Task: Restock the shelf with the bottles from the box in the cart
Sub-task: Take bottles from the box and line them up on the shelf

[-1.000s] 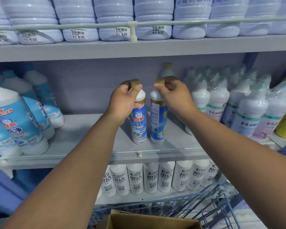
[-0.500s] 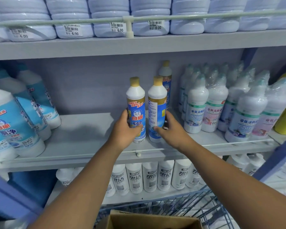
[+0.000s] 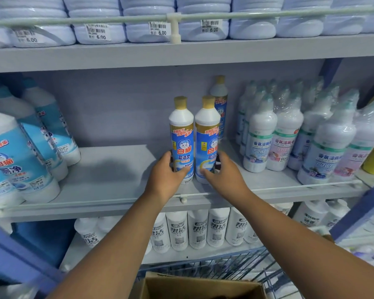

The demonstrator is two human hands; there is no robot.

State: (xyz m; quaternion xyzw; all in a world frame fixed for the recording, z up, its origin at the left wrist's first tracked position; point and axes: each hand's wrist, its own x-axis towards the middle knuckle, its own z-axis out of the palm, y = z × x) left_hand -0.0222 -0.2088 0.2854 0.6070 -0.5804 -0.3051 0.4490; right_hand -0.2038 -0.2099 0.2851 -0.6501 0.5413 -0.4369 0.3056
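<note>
Blue-labelled bottles (image 3: 181, 143) (image 3: 206, 145) standing on shelf (image 3: 117, 180); left hand (image 3: 166, 178) and right hand (image 3: 222, 175) each gripping one base. Advise turning labels forward, bases flat.

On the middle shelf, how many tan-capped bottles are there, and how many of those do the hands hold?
Held tan-capped bottles: 2 (one in left hand, one in right hand)
Unheld tan-capped bottle behind: 1
Total: 3

Shop aisle: price tags (image 3: 97, 32), stocked cleaner-bottle shelves (image 3: 117, 182), cart (image 3: 235, 268).
</note>
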